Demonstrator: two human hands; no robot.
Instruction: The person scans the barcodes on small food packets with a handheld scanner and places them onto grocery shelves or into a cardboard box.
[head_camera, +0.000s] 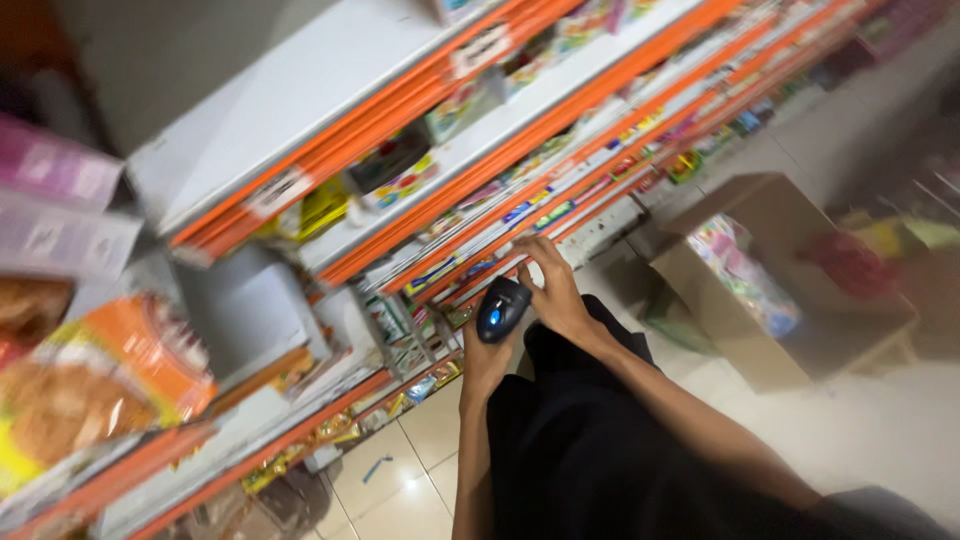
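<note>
Handheld scanner (502, 308), dark with a blue-lit face, gripped in the left hand (487, 362) just below the lower orange-edged shelves (560, 205). Left hand closed around the scanner body from beneath; right hand (555, 290) resting over the top of the device, fingers spread and loose, tips close to the shelf edge. Both hands together, touching at the scanner. For a clean reading, best held steady with the lit face square to the shelf-edge label, right-hand fingers kept off the window, wrist braced against the knee. Packets of snacks (90, 390) blurred at the near left on a lower shelf. Open cardboard box (770, 275) of coloured packets standing on the tiled floor (400, 480), well apart to the right.
</note>
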